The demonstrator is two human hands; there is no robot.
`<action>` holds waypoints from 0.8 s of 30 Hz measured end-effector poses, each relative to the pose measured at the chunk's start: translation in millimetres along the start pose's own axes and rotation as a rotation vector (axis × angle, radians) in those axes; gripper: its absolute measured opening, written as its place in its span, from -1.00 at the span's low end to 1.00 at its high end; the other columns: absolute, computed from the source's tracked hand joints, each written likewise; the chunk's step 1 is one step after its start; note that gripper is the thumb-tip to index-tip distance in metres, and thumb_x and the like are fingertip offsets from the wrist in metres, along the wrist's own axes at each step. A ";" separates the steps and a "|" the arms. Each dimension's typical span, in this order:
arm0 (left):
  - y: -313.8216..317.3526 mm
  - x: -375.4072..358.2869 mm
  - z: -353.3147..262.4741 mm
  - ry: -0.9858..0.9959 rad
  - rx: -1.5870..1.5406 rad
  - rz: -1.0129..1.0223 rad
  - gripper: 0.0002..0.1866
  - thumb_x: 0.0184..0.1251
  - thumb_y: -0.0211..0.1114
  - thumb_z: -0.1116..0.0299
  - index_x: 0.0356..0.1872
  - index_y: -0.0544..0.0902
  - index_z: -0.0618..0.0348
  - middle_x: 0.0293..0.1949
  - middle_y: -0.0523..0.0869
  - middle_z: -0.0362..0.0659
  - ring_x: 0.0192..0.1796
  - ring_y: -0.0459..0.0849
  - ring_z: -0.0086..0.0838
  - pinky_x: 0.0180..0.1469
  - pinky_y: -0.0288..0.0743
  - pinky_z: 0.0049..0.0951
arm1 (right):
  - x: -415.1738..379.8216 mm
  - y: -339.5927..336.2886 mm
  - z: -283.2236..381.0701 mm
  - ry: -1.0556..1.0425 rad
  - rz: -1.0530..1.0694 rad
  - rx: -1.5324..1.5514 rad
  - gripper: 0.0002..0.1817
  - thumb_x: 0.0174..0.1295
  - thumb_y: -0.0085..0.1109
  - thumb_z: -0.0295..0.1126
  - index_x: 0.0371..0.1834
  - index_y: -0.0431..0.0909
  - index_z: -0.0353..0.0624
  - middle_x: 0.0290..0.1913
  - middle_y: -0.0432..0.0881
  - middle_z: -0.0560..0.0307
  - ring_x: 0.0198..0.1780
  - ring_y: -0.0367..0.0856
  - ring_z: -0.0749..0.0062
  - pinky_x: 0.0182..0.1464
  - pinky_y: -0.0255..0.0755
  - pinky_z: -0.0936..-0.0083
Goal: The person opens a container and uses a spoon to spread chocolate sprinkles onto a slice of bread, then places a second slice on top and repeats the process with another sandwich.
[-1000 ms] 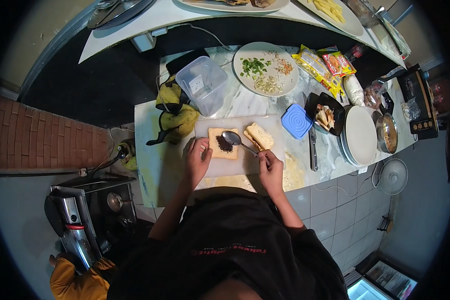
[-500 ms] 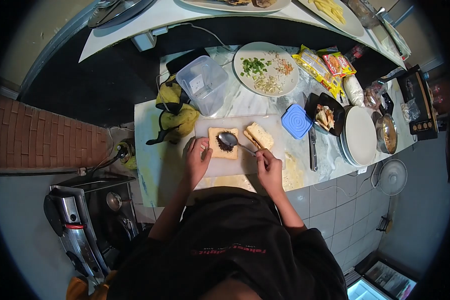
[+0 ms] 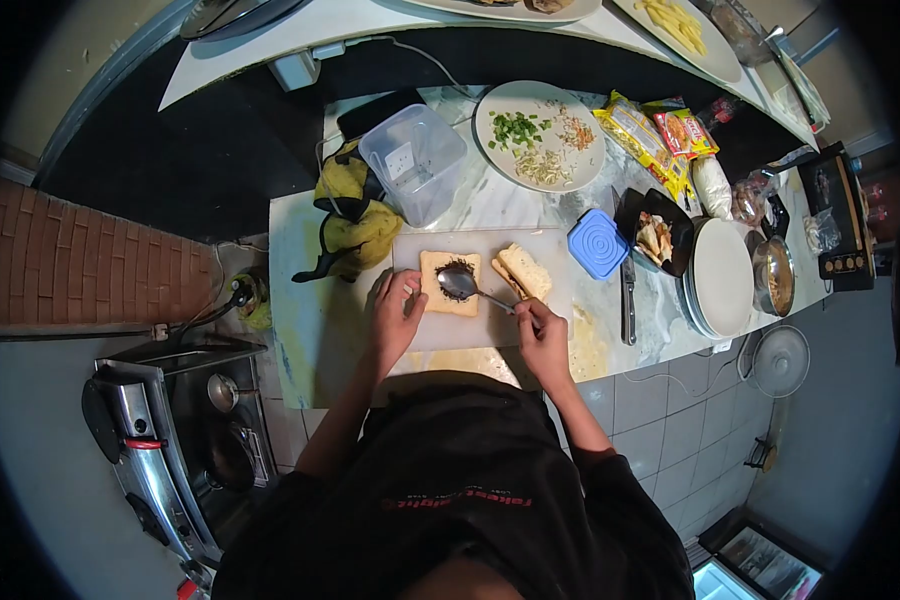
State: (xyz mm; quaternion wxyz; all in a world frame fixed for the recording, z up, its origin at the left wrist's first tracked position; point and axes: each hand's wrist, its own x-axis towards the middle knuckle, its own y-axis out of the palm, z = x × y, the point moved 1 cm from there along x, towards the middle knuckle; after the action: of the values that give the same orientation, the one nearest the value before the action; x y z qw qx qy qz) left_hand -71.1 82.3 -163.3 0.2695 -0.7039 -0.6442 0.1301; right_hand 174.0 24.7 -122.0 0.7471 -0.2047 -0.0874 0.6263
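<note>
A square slice of bread (image 3: 433, 297) lies flat on the white cutting board (image 3: 535, 322), with dark crumbly sprinkles (image 3: 444, 270) heaped in its middle. My right hand (image 3: 543, 333) is closed around the handle of a metal spoon (image 3: 490, 296), whose bowl rests in the sprinkles. At the slice's left edge, my left hand (image 3: 401, 308) has its fingers stretched out against the crust. A filled sandwich (image 3: 523, 272) sits to the right of the slice, just beyond my right hand.
Behind the board stand a clear plastic tub (image 3: 417, 165) and a plate of chopped greens (image 3: 491, 172). Rightward are a blue lid (image 3: 598, 244), a knife (image 3: 628, 305), a black bowl (image 3: 628, 215) and stacked plates (image 3: 722, 275). A yellow-black cloth (image 3: 362, 240) lies left.
The spoon's bowl has shifted slightly toward me over the sprinkles, baring some at its far side. My left hand stays at the bread's edge. The whole view has tilted a little.
</note>
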 end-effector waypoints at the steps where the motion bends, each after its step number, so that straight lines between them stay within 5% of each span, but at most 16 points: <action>1: -0.9 -0.1 -0.7 -0.004 0.000 -0.002 -0.64 0.24 0.39 0.54 0.06 0.59 0.14 -0.19 0.64 -0.13 -0.20 0.59 -0.30 -0.06 0.53 -0.29 | 0.9 -1.5 2.7 0.020 -0.010 0.004 -0.76 0.51 0.10 -0.39 -0.28 0.59 -0.34 -0.64 0.31 0.23 -0.56 0.12 0.68 -0.53 0.06 0.48; 8: 2.3 -5.9 -0.4 0.023 0.009 -0.044 -0.63 0.34 0.36 0.44 0.15 0.55 0.18 -0.18 0.62 -0.12 -0.18 0.57 -0.28 -0.02 0.50 -0.27 | 14.9 -39.9 56.1 -0.091 -0.104 0.080 -0.79 0.53 0.09 -0.45 -0.27 0.63 -0.29 -0.53 0.41 0.41 -0.45 0.24 0.81 -0.47 0.09 0.60; 11: 8.0 -12.0 5.9 0.026 -0.002 -0.079 -0.57 0.38 0.35 0.40 0.22 0.51 0.22 -0.16 0.61 -0.11 -0.14 0.54 -0.26 0.05 0.46 -0.23 | 31.7 -65.2 103.0 -0.330 -0.197 -0.063 -0.79 0.52 0.13 -0.40 -0.27 0.63 -0.28 -0.54 0.42 0.35 -0.46 0.27 0.81 -0.48 0.14 0.63; 14: 9.1 -15.2 5.4 0.019 0.003 -0.085 -0.54 0.41 0.32 0.37 0.28 0.47 0.23 -0.14 0.60 -0.09 -0.11 0.52 -0.24 0.11 0.42 -0.20 | 54.7 -76.5 153.6 -0.519 -0.233 -0.213 -0.83 0.48 0.15 -0.44 -0.26 0.63 -0.28 -0.60 0.48 0.06 -0.63 0.34 0.58 -0.52 0.19 0.54; 15: 8.4 -15.4 4.3 0.011 0.006 -0.078 -0.53 0.42 0.31 0.36 0.29 0.46 0.23 -0.12 0.60 -0.09 -0.09 0.52 -0.24 0.13 0.41 -0.19 | 58.5 -80.5 178.4 -0.517 -0.178 -0.371 -0.88 0.46 0.15 -0.47 -0.23 0.63 -0.26 -0.55 0.56 -0.05 -0.64 0.47 0.31 -0.51 0.31 0.45; 19: 5.1 -16.4 4.7 -0.027 -0.016 -0.052 -0.51 0.42 0.31 0.35 0.31 0.44 0.23 -0.11 0.60 -0.09 -0.07 0.53 -0.22 0.16 0.40 -0.18 | 101.4 -59.6 228.8 -0.852 0.001 -0.613 -0.95 0.37 0.16 -0.49 -0.22 0.56 -0.24 -0.42 0.65 -0.15 -0.43 0.68 -0.07 -0.41 0.48 0.14; 21: 4.4 -16.5 3.5 -0.005 -0.021 -0.076 -0.52 0.37 0.27 0.47 0.30 0.45 0.26 -0.13 0.61 -0.05 -0.09 0.53 -0.22 0.14 0.42 -0.20 | 125.9 -41.7 241.0 -0.920 0.134 -0.843 -0.88 0.19 0.18 -0.53 -0.21 0.59 -0.23 -0.43 0.69 -0.17 -0.35 0.74 -0.09 -0.32 0.61 0.14; 24: 4.9 -19.7 7.9 -0.026 -0.037 -0.070 -0.51 0.37 0.27 0.46 0.31 0.45 0.26 -0.12 0.62 -0.04 -0.08 0.55 -0.21 0.15 0.43 -0.20 | 158.0 -4.5 241.0 -0.954 0.400 -1.129 -0.80 0.19 0.18 -0.50 -0.16 0.72 -0.22 -0.36 0.76 -0.10 -0.28 0.80 0.03 -0.23 0.67 0.24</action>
State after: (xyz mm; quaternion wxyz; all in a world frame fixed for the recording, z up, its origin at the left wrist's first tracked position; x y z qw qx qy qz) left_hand -73.9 64.7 -175.7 0.2523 -0.6839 -0.6743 0.1179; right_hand 116.5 225.0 77.2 0.2828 -0.2748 -0.6685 0.6306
